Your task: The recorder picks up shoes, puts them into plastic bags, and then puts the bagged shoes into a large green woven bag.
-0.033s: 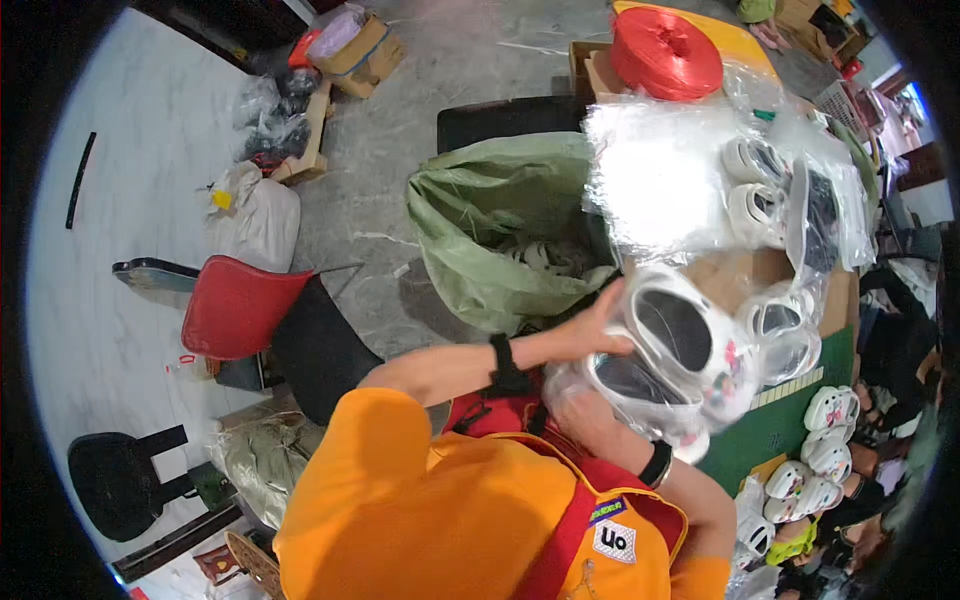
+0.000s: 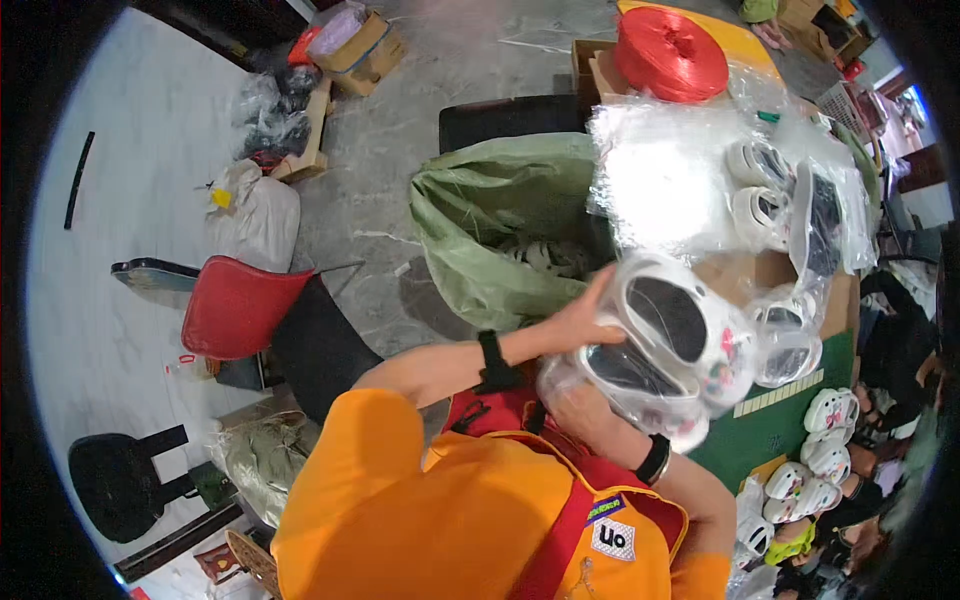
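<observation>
A pair of white clogs [image 2: 735, 335] with dark insoles and pink charms, at least partly wrapped in clear plastic, is between my hands. The upper clog's heel is in my left hand [image 2: 585, 315], its thumb on the near side and its fingers behind. My right hand [image 2: 580, 408] is closed on the plastic bag [image 2: 560, 376] at the lower clog's heel; its fingertips are partly hidden. Just beyond my left hand a large green woven sack [image 2: 455, 250] gapes open, with several clogs [image 2: 545, 257] inside.
On the green-topped table [image 2: 735, 440] at the right lie bagged clogs [image 2: 785, 340], a glossy stack of clear bags [image 2: 660, 180] and several white clogs [image 2: 828, 455]. A red twine roll [image 2: 672, 55] stands at the far end. Red [image 2: 240, 305] and black chairs [image 2: 315, 350] stand at the left.
The clogs and both hands have shifted slightly; my left hand has moved a little to the left with the upper clog. Both hands keep their hold.
</observation>
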{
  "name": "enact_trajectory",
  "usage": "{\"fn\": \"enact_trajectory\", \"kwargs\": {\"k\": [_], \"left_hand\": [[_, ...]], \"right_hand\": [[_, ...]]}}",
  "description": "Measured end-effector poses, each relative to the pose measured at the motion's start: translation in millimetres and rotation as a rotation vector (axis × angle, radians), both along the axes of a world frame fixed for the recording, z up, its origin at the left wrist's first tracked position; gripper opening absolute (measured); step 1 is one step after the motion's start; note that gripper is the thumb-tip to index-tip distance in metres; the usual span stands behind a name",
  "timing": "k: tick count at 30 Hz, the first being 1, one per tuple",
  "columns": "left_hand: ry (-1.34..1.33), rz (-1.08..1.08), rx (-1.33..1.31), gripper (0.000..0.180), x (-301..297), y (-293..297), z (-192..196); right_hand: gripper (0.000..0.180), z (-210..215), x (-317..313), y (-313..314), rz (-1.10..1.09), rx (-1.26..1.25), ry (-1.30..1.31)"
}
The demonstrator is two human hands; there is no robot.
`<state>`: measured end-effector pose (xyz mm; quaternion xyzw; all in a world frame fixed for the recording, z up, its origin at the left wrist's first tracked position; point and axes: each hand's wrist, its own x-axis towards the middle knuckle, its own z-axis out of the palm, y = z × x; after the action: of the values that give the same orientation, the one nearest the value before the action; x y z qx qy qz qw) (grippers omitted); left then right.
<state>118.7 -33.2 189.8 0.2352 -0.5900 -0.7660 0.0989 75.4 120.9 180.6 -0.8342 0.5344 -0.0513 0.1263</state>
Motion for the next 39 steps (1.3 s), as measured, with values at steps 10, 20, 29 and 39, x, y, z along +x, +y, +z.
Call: {"fn": "enact_trajectory", "kwargs": {"k": [10, 20, 29, 39], "left_hand": [[-0.186, 0.68, -0.541, 0.087, 181.8, -145.7, 38.4], [-0.399, 0.663, -1.203, 0.086, 138.0, -190.4, -0.5], [-0.648, -0.421, -1.18, 0.076, 55.3, -162.6, -123.7], [-1.092, -0.308, -0.761, 0.085, 79.5, -156.3, -204.8]], "right_hand": [[0.021, -20.7, 36.6, -125.2, -0.085, 0.074, -0.089], [0.077, -96.2, 2.6, -148.0, -0.672, 0.361, 0.035], [0.006, -72.1, -10.4, -120.0, -0.369, 0.225, -0.007], [0.006, -34.1, -30.9, -94.5, -0.317, 0.16, -0.324]]}}
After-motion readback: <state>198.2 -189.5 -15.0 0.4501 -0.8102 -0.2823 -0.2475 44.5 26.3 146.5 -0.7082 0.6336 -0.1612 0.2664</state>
